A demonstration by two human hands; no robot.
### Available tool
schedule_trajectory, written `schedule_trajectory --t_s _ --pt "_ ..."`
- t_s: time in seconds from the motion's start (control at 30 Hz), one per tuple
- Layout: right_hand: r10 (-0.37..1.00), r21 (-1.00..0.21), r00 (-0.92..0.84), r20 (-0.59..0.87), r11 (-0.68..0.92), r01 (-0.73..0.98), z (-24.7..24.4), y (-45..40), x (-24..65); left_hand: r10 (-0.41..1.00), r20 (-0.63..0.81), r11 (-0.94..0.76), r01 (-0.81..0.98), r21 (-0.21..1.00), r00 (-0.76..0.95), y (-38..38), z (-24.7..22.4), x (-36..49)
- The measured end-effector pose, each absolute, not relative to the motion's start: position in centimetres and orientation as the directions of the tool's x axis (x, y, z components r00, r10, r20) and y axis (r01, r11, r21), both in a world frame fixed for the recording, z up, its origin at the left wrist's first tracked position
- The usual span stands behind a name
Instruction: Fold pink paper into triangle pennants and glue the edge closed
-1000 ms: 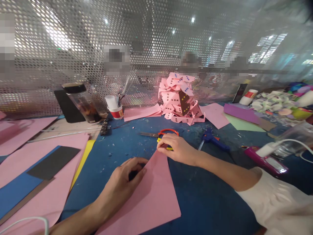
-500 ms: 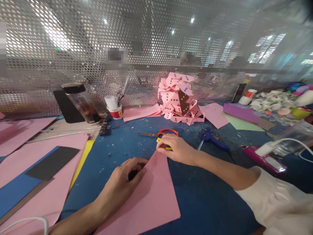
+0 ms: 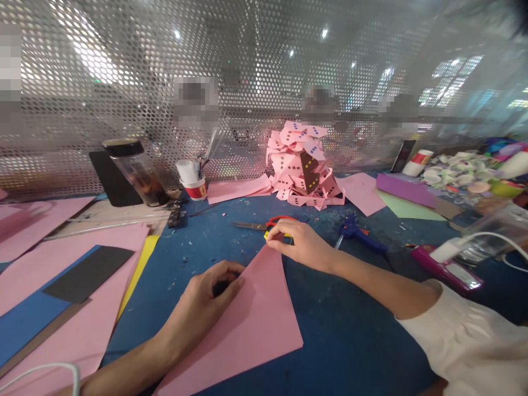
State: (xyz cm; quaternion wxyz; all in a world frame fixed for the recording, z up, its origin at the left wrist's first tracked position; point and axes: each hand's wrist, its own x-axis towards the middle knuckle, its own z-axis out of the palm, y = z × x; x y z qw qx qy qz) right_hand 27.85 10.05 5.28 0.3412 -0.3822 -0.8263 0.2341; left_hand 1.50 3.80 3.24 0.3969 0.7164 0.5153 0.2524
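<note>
Just the one view here: a head-worn cam looking forward and down over a blue surface (image 3: 350, 330), so you're pretty much seeing it from the person's own eyes. It's close in on the work, with the left forearm (image 3: 136, 357) coming in at bottom left and a white sleeve (image 3: 466, 330) at the right edge. Left hand (image 3: 202, 302) and right hand (image 3: 303, 245) land either side of centre, the left one lower in frame. Pretty wide too: the bottom edge cuts off the pink sheet (image 3: 251, 324), while the top half faces a perforated screen (image 3: 247, 55) behind everything.
</note>
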Motion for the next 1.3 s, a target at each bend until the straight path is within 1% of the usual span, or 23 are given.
schedule_trajectory --t_s 0.4,0.57,0.8,1.07,1.2,1.3 --pt "0.838 -0.681 -0.335 0.43 0.545 0.489 6.7 11.2 29.2 0.952 -0.01 -0.169 0.551 0.818 0.307 4.2 3.5 1.4" --pt "0.868 -0.715 -0.267 0.419 0.497 0.491 7.1 12.0 30.0 0.96 0.02 -0.183 0.574 0.798 0.278 4.3 3.7 1.5" --pt "0.864 -0.734 -0.255 0.434 0.503 0.457 7.0 12.8 30.7 0.966 0.026 -0.176 0.583 0.793 0.256 4.6 4.0 1.4" --pt "0.91 -0.836 -0.128 0.395 0.414 0.361 6.6 13.6 31.4 0.961 0.015 -0.177 0.571 0.802 0.276 5.0 4.2 1.1" --pt "0.938 -0.91 -0.055 0.342 0.346 0.229 6.3 13.9 31.2 0.963 0.008 -0.163 0.563 0.81 0.269 4.9 4.4 1.3" --pt "0.962 -0.955 -0.047 0.269 0.273 0.114 6.2 13.9 30.9 0.97 0.008 -0.148 0.562 0.814 0.244 4.8 4.5 1.3"
